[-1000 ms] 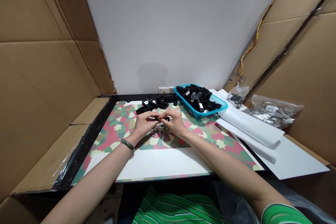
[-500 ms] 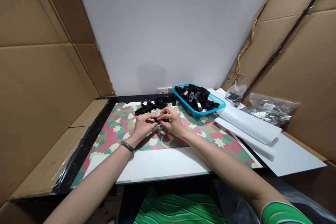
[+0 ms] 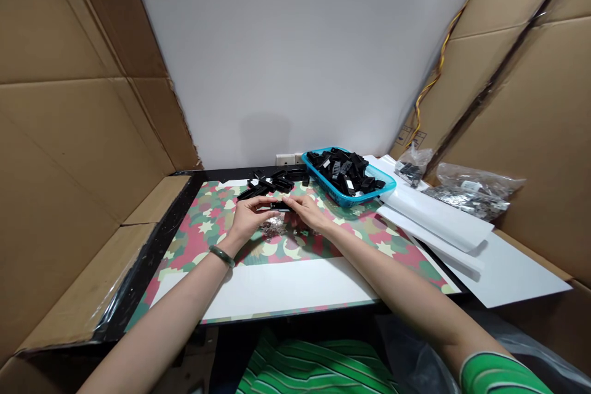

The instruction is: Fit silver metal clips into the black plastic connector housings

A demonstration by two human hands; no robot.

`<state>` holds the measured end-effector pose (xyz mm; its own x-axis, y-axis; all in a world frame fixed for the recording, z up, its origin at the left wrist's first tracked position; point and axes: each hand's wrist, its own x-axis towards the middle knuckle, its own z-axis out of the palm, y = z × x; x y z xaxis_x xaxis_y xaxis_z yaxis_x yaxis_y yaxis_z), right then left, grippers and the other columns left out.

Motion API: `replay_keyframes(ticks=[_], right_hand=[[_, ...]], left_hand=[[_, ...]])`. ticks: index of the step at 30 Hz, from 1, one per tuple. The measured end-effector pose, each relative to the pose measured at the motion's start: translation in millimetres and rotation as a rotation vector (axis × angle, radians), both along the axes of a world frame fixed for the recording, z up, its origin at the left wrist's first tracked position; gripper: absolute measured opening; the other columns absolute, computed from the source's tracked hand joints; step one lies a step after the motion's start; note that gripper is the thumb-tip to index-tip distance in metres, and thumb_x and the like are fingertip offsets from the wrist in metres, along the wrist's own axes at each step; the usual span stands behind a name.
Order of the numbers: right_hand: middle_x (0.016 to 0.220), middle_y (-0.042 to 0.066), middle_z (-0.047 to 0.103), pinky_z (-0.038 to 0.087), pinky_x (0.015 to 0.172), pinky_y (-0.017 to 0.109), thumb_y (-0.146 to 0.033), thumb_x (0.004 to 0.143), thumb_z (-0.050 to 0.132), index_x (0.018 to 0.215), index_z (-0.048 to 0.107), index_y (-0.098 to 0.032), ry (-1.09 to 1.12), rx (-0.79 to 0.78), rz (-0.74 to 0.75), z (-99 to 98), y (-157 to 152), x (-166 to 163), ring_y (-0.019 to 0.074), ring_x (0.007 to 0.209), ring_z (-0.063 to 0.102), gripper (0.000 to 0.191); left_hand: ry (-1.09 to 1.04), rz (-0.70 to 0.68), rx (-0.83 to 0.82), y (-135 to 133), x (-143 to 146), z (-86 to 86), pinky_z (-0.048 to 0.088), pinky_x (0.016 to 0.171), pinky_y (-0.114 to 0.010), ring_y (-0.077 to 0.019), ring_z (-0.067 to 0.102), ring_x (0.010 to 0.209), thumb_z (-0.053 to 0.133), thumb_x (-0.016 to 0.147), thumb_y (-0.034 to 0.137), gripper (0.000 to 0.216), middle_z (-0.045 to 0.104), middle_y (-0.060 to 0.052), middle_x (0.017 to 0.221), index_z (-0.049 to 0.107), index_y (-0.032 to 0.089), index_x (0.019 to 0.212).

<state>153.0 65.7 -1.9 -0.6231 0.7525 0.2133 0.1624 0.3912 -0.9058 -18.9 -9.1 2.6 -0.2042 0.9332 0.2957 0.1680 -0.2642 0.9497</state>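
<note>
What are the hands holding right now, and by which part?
The left hand and right hand seem to hold a black plastic connector by its two ends, between their fingers.

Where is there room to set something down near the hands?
Open room: the white strip between the left forearm and right forearm, and the patterned mat left of the left hand. Crowded: loose black connectors beside the blue basket, and silver metal bits below the right hand.
</note>
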Motion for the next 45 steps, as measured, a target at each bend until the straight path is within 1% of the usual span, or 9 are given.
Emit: replay_keyframes(ticks=[4,7,12,16,26,33,36,40,45], right_hand=[[0.048,-0.002,0.047,0.028,0.048,0.025,-0.066,0.087,0.051,0.056,0.053,-0.019,0.115,0.124,-0.068,0.3,-1.8,-1.8,0.0106,0.046,0.041,0.057],[0.048,-0.003,0.046,0.028,0.050,0.025,-0.065,0.087,0.053,0.053,0.051,-0.018,0.147,0.217,-0.102,1.9,-1.7,-1.5,0.0100,0.048,0.039,0.058],[0.051,-0.003,0.046,0.027,0.050,0.025,-0.060,0.088,0.054,0.063,0.061,-0.016,0.160,0.221,-0.085,-3.4,0.3,-0.4,0.0103,0.050,0.039,0.052],[0.051,-0.002,0.047,0.027,0.051,0.025,-0.056,0.089,0.055,0.067,0.067,-0.015,0.183,0.247,-0.095,-6.2,-0.7,-0.4,0.0106,0.050,0.039,0.047],[0.059,0.002,0.062,0.034,0.055,0.025,-0.054,0.091,0.054,0.077,0.074,-0.017,0.170,0.391,-0.130,-9.1,-3.9,-3.1,0.0143,0.056,0.052,0.044],[0.047,-0.001,0.052,0.033,0.050,0.025,-0.053,0.093,0.052,0.061,0.064,-0.017,0.189,0.275,-0.215,-3.6,-9.3,-5.8,0.0128,0.047,0.046,0.050],[0.055,-0.001,0.058,0.039,0.052,0.026,-0.047,0.096,0.049,0.082,0.068,-0.017,0.174,0.260,-0.169,-0.3,-12.7,-5.7,0.0141,0.049,0.052,0.038],[0.087,0.007,0.070,0.048,0.070,0.032,-0.036,0.095,0.054,0.100,0.064,-0.019,0.195,0.621,-0.204,4.8,-17.7,-3.5,0.0194,0.076,0.064,0.020],[0.102,0.009,0.072,0.050,0.083,0.041,-0.018,0.093,0.056,0.101,0.060,-0.020,0.244,1.059,-0.029,5.2,-21.6,-1.0,0.0229,0.094,0.063,0.010]], left_hand=[[-0.051,-0.089,-0.041,3.1,-7.8,-3.7,0.057,0.083,-0.039,-0.0289,0.070,0.098,0.088,0.058,0.030,0.040,0.076,-0.012,0.103,0.078,0.019,0.095],[-0.176,-0.160,-0.120,4.0,-13.2,-3.8,0.056,0.079,-0.035,-0.0262,0.071,0.094,0.086,0.063,0.038,0.050,0.074,-0.013,0.110,0.075,0.018,0.107],[-0.296,-0.189,-0.287,3.6,-13.2,-2.2,0.053,0.064,-0.029,-0.0199,0.070,0.070,0.086,0.062,0.047,0.048,0.074,-0.009,0.075,0.077,0.014,0.095],[-0.299,-0.187,-0.289,3.2,-11.0,-0.9,0.053,0.063,-0.030,-0.0193,0.069,0.066,0.089,0.058,0.046,0.045,0.074,-0.008,0.071,0.077,0.013,0.086],[-0.201,-0.192,-0.290,2.4,-11.5,0.7,0.055,0.069,-0.034,-0.0217,0.070,0.070,0.086,0.064,0.046,0.046,0.075,-0.010,0.077,0.076,0.013,0.094],[-0.154,-0.185,-0.130,2.8,-11.8,0.0,0.053,0.068,-0.031,-0.0216,0.070,0.080,0.087,0.063,0.037,0.052,0.075,-0.009,0.092,0.074,0.019,0.110],[-0.073,-0.114,-0.088,1.5,-10.0,0.2,0.050,0.062,-0.029,-0.0195,0.067,0.073,0.088,0.061,0.031,0.043,0.074,-0.007,0.083,0.077,0.018,0.100],[-0.110,-0.127,-0.121,1.2,-11.1,0.5,0.051,0.065,-0.031,-0.0208,0.067,0.076,0.086,0.062,0.035,0.038,0.076,-0.010,0.091,0.079,0.018,0.095],[-0.115,-0.191,-0.144,-0.9,-13.9,4.7,0.051,0.070,-0.033,-0.0222,0.067,0.082,0.085,0.064,0.039,0.041,0.076,-0.012,0.100,0.078,0.018,0.099]])
